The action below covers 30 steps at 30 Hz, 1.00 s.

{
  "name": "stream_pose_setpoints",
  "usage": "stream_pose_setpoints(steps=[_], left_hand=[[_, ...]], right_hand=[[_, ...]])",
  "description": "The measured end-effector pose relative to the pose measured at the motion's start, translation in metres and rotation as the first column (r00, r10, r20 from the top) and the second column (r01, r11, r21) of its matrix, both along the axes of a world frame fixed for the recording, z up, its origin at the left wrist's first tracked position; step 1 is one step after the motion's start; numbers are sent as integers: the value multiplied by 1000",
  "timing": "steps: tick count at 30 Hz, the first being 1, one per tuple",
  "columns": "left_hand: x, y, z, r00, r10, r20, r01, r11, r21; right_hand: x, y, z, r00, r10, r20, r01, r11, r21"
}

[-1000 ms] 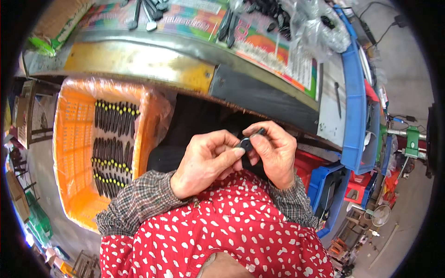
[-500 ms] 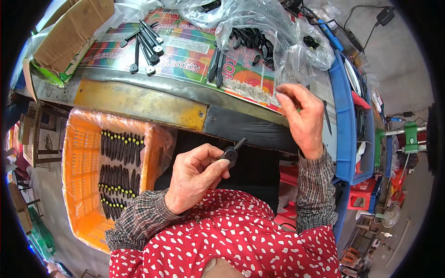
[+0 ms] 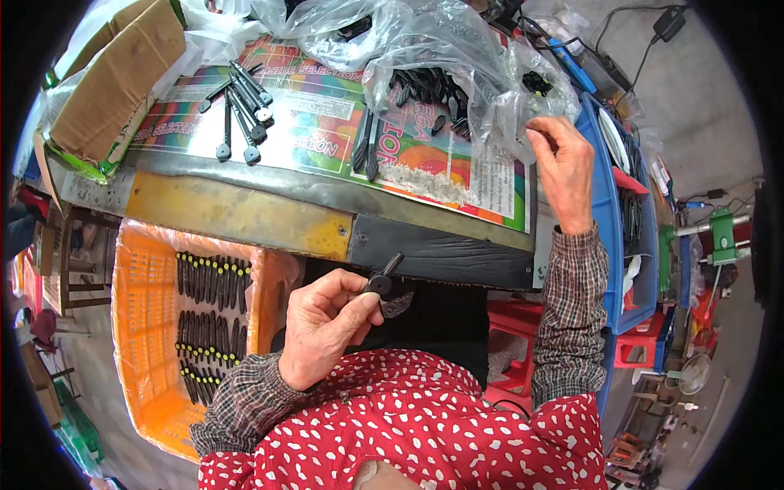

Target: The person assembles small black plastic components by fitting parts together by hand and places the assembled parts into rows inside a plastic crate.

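Observation:
In my left hand (image 3: 322,322), thumb and fingers pinch a black rod with a round, flat head (image 3: 380,282); its narrow end points up and away, in front of the bench edge. My right hand (image 3: 565,171) is raised over the bench's right end, fingers bent, thumb a little apart from them, and nothing visible between. Close beyond its fingertips lies a clear plastic bag (image 3: 563,102) with small black pieces (image 3: 536,83) inside. Similar round-headed black rods (image 3: 245,114) lie in a loose bunch on the bench at left.
An orange crate (image 3: 147,327) at my left holds rows of black pieces with yellow dots (image 3: 211,278). More black parts (image 3: 429,90) spill from a large clear bag. A cardboard box (image 3: 122,90) stands far left; a blue bin (image 3: 600,204) borders the right.
My right hand has moved rightward and farther away, toward the small bag. My left hand keeps its pinch on the rod, slightly lower and left in view. The whole view has shifted a little.

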<state>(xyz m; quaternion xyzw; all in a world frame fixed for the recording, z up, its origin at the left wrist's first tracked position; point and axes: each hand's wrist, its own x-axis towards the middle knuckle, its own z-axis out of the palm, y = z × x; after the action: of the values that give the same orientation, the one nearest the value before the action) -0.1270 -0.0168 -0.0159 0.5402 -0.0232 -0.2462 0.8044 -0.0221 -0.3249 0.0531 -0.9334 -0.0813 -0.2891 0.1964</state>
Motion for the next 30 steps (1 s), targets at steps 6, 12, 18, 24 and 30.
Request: stream_pose_setpoints(steps=[6,12,18,24,30], left_hand=[[0,-5,0,1000,-4,-16,3,1000,-16],[0,-10,0,1000,5,-25,-5,1000,6],[2,-12,2,1000,3,-20,-3,1000,-1],[-2,-9,0,1000,5,-3,-5,1000,-15],[-3,-8,4,999,2,-35,-3,1000,-28]], right_hand=[[17,-22,-16,995,-59,-80,42,978,-205],[34,-22,-24,983,-155,-97,97,893,-440],[47,-26,-31,982,-168,-81,107,863,-494],[38,-29,-30,979,-156,-134,103,935,-339],[30,-33,-32,998,-46,-38,43,997,-70]])
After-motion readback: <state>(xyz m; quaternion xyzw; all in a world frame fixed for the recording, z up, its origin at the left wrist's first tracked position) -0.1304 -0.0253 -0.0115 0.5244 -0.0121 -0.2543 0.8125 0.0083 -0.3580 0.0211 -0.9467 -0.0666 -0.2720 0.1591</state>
